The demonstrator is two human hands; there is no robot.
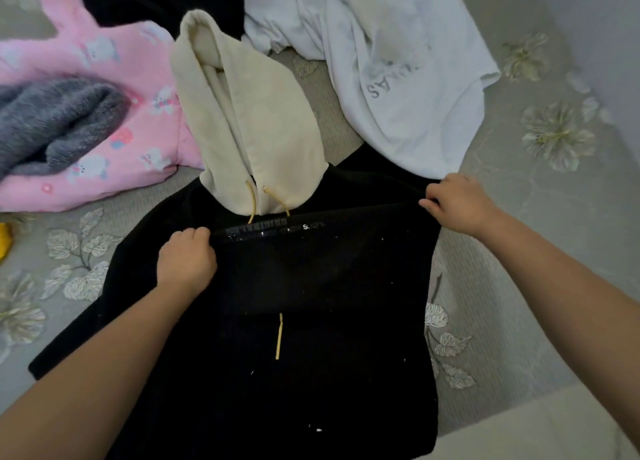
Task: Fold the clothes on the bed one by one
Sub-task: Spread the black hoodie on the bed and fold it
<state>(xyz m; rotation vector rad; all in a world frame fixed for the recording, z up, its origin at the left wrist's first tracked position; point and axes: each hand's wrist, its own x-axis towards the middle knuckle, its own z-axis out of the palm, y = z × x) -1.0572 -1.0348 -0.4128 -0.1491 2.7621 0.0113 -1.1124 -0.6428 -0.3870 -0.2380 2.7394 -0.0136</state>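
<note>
One bed (519, 259), floral cover. One black hoodie (311, 338) with cream hood lay centre, hem folded up. One white shirt (398, 79), one pink garment (104, 141), one grey knit (52, 127) behind. Two hands: left hand (187, 262) and right hand (457, 203) each clamped on fold edge.

A black hoodie (294, 321) with a cream hood (249, 120) lies on the bed (519, 252). The left hand (187, 259) and right hand (457, 203) each grip a folded edge across its chest. Beyond lie a pink garment (104, 148), a grey knit (52, 124) on it, and a white shirt (398, 61).
</note>
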